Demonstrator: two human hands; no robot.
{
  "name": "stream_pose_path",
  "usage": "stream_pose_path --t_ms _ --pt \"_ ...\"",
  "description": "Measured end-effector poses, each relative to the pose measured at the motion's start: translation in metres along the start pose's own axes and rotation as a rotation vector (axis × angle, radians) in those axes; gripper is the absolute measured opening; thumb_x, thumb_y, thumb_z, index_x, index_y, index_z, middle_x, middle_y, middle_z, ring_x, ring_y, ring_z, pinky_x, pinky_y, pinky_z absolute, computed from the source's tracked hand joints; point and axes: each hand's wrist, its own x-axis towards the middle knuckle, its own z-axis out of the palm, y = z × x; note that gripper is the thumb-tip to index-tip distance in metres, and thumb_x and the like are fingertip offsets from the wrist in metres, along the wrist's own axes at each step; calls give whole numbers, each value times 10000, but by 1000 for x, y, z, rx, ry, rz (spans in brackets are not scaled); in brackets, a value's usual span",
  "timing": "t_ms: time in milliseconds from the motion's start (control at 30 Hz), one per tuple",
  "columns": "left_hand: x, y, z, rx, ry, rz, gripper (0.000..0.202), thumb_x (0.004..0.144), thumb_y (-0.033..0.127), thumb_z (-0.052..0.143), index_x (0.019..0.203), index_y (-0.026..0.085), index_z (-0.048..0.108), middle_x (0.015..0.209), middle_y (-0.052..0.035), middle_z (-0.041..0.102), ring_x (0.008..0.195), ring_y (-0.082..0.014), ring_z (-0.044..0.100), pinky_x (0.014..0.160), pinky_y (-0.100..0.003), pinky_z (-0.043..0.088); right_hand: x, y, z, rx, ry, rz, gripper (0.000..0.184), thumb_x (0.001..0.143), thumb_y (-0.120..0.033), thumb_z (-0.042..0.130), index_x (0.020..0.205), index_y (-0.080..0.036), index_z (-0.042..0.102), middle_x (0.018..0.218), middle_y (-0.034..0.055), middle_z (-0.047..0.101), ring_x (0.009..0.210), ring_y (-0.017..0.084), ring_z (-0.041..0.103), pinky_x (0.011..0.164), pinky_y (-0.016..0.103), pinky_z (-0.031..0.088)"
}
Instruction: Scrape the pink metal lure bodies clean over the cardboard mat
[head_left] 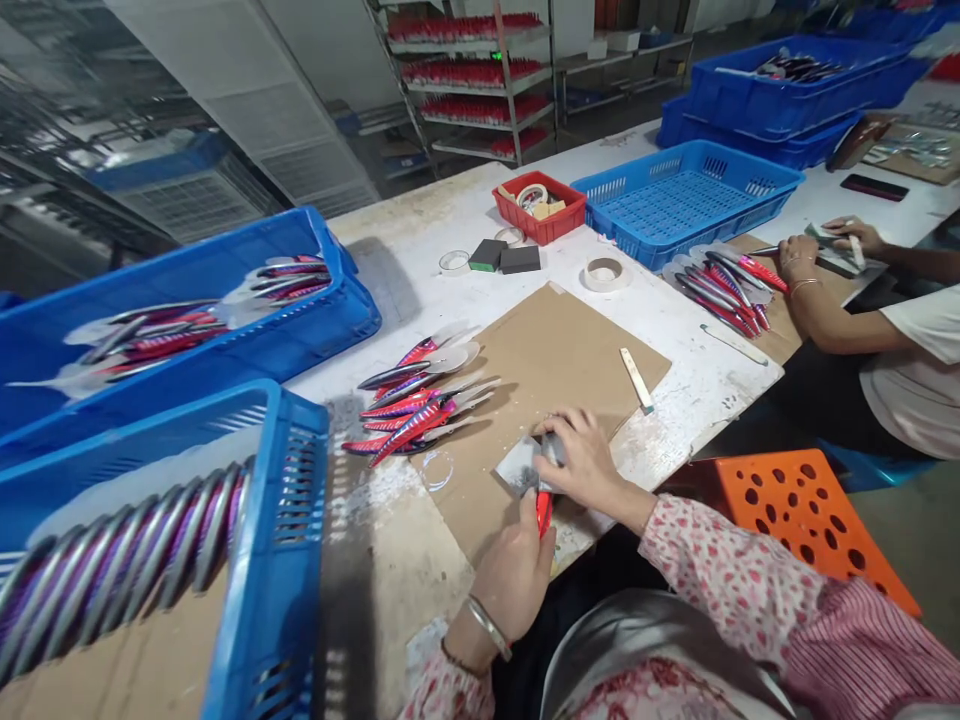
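My left hand (517, 570) is closed around the red tail end of a fishing lure (543, 505) over a brown cardboard sheet (555, 350). My right hand (581, 460) presses a grey sanding pad (519, 465) against the lure's front part, fingers curled over it. A pile of several red and purple lures with clear lips (420, 405) lies just left of my hands on the cardboard's edge. A flat pale stick (636, 378) rests on the cardboard to the right.
Blue crates with lures stand at left (300, 310) and near left (277, 560). An empty blue basket (682, 200), a red tray (538, 208), tape rolls (604, 272) and dark blocks (504, 257) lie farther back. Another person's hands (817, 255) work at right beside lures (724, 285). An orange stool (802, 510) stands nearby.
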Motion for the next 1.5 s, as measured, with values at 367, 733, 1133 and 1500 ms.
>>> stream_pose_path --t_ms 367,733,1133,1500 --pt "1 1 -4 -41 -101 -100 544 961 374 257 1407 70 327 1099 -201 691 1146 -272 628 954 -429 497 6 4 -1 -21 -38 -67 291 779 -339 658 1056 -256 626 1211 57 572 1141 264 450 943 418 410" --pt "1 -4 -2 -140 -79 -67 528 971 378 266 1407 84 320 1189 -199 656 1155 -271 616 966 -447 492 3 13 -8 -16 -23 -95 283 770 -300 650 1048 -249 641 1228 68 582 1159 269 458 971 420 391" --pt "1 -6 -3 -185 -71 -44 540 971 398 274 1416 97 323 1213 -188 654 1106 -262 637 939 -434 507 -3 8 -17 -169 13 -122 284 803 -314 620 1076 -239 644 1293 84 558 1206 310 410 925 444 371" --pt "-2 -8 -3 -218 -69 -53 542 973 416 280 1410 97 331 1200 -171 655 1109 -244 631 940 -408 498 9 8 -17 -164 9 -50 269 787 -312 628 1046 -240 649 1258 88 575 1178 310 428 898 438 385"
